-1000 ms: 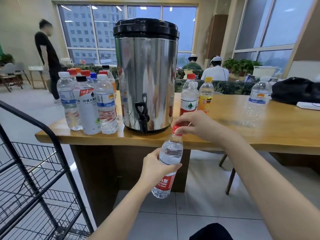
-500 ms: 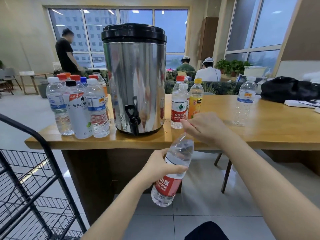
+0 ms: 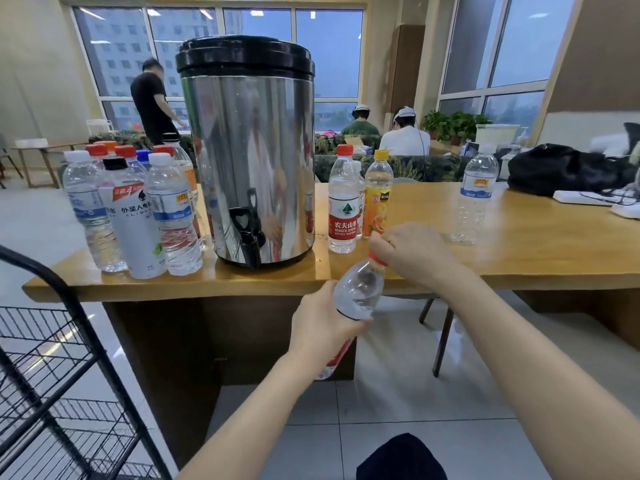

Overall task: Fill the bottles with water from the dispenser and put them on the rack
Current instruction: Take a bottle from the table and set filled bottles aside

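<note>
Holding the bottle (image 3: 360, 289) tilted just before the table (image 3: 519, 261) edge, I grip its body with my left hand (image 3: 325, 327) while my right hand (image 3: 412, 249) curls round its red cap (image 3: 378, 259). It hangs lower than, and right of, the dispenser (image 3: 246, 150) tap (image 3: 247, 233); the wire rack (image 3: 104, 353) stands at my left.

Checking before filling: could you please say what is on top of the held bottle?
A red cap, pinched by the right hand, whose fingers hide most of it.
</note>
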### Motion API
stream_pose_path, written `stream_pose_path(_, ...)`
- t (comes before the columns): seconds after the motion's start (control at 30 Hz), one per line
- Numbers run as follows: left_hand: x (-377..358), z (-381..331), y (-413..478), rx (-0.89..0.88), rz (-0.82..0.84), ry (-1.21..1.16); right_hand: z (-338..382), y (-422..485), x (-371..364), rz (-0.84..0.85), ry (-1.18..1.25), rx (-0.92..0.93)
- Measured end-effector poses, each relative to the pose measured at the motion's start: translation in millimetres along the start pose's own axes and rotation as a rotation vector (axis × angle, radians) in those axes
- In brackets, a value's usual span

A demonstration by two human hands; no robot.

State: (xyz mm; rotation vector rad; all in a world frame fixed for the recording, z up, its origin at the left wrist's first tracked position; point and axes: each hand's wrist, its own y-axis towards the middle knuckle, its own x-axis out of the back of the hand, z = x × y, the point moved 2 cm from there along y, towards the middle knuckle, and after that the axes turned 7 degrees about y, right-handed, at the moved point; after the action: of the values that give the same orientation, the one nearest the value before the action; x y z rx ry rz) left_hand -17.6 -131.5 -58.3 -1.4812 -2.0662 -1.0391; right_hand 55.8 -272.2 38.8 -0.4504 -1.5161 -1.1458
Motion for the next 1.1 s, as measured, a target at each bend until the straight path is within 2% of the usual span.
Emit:
stream_pose_path(0.07,-4.0,-7.6,1.0,0.008,-0.086,0.074,-1.2,1.8,0.7,-0.052,-0.005,-0.068)
stream_pose_path(0.13,-7.1,-10.9,6.3,0.014,-0.097,-0.022,-1.2,2.2,0.4,-0.144,0.094,-0.064)
stream_pose_path(0.17,-7.2,-12.5,10.5,0.023,-0.088,-0.113,-1.9,0.8,0.8,-0.163,0.231,-0.071)
stream_pose_path(0.23,-2.0,-17.5,26.8,0.062,-0.063,-0.329,-11.9,-0.9,2.5,-0.169,0.702,-0.138)
stream_pose_path(0.27,2.2,-22.3,38.7,0.089,-0.053,-0.437,-20.7,-0.6,-0.3,-0.133,0.903,-0.191)
stream_pose_path(0.33,9.0,-33.2,69.2,0.133,-0.063,-0.584,-37.5,-4.3,-12.6,0.053,1.050,-0.258)
stream_pose_path(0.4,12.6,-44.2,100.5,0.144,-0.126,-0.619,-47.9,-8.6,-33.1,0.241,1.024,-0.266)
stream_pose_path(0.43,11.8,-49.6,114.6,0.139,-0.156,-0.608,-49.5,-8.0,-43.7,0.269,1.023,-0.262)
stream_pose_path(0.47,8.7,-55.1,127.2,0.130,-0.176,-0.589,-48.9,-4.3,-53.1,0.247,1.031,-0.262)
stream_pose_path(0.6,-19.9,-68.7,156.9,0.121,-0.169,-0.497,-50.2,25.4,-85.6,-0.021,1.078,-0.337)
stream_pose_path(0.77,-47.8,-57.4,170.9,0.010,-0.127,-0.400,-78.3,48.8,-108.7,-0.170,1.019,-0.325)
stream_pose_path(0.93,-51.4,-15.9,163.6,-0.130,-0.503,-0.220,-90.8,72.0,-120.2,-0.248,0.966,-0.310)
stream_pose_path(1.0,-57.1,1.6,167.8,-0.115,-0.570,-0.172,-93.2,78.8,-127.5,-0.265,0.959,-0.320)
stream_pose_path(1.1,-64.4,8.1,173.3,-0.094,-0.580,-0.163,-98.9,86.9,-135.9,-0.249,0.912,-0.300)
